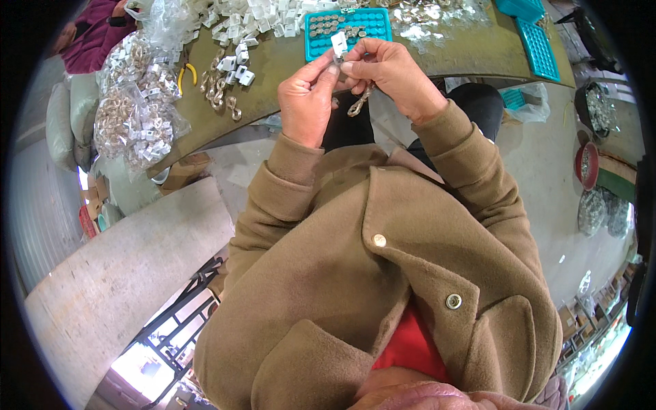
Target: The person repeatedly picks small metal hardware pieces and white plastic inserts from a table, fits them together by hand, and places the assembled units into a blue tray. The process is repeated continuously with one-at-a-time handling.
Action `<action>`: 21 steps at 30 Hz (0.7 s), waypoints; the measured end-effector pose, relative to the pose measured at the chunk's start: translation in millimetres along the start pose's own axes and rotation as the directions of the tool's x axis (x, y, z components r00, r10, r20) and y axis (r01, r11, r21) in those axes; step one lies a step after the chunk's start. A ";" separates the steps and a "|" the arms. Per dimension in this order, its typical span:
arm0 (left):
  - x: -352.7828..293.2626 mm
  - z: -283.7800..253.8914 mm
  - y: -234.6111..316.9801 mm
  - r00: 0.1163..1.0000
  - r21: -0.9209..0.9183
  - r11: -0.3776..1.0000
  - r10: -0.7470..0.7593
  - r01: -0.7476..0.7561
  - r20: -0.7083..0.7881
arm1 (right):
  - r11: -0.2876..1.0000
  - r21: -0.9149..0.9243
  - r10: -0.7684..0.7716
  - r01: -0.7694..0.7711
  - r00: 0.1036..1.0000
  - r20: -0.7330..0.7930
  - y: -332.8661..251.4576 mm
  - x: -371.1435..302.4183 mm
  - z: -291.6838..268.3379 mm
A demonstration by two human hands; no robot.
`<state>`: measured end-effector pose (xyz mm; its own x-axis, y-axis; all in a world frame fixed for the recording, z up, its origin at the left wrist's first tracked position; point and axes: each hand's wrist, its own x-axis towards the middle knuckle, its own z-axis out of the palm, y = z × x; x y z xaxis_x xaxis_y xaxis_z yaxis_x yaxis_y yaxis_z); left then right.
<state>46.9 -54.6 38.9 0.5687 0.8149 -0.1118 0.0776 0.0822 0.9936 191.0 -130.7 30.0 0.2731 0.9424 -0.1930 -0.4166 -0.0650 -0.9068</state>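
My left hand [305, 101] and my right hand [396, 74] meet over the table's near edge, both closed in a pinch. Between the fingertips a small white plastic piece [339, 42] stands up, its lower end pinched by my left thumb and finger. My right thumb and finger press at the base of that piece. Below the right fingers dangles a shiny beige-gold linked piece [359, 104], apparently held by the curled fingers. Just beyond the hands is a teal tray [316, 49] with round pockets, some filled with small metallic discs.
On the green table [277, 76] lie loose white pieces [236, 66], beige-gold linked pieces [215, 85] and yellow-handled pliers [188, 74]. Stuffed clear bags [140, 102] crowd the left edge. A second teal tray [536, 51] lies at the right. Another person's purple sleeve [99, 34] shows far left.
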 end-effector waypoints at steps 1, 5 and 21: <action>-0.2 -1.9 0.3 0.999 -0.015 0.999 -0.028 0.028 0.021 | 0.999 -0.051 -0.018 0.017 1.000 -0.015 0.4 -0.7 0.4; 4.0 -6.7 2.2 0.990 -0.065 0.992 -0.103 0.110 0.092 | 0.967 -0.221 -0.132 0.128 0.991 0.000 -0.6 -5.5 5.6; -0.3 -20.3 21.4 0.948 -0.460 0.830 -0.292 0.317 0.126 | 0.963 -0.007 -0.269 0.271 0.952 -0.144 4.7 -6.7 28.6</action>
<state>31.7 -41.5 60.6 0.6195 0.6764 -0.3984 -0.1321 0.5901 0.7964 162.5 -128.0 37.7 0.4973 0.8675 0.0060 -0.3210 0.1904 -0.9277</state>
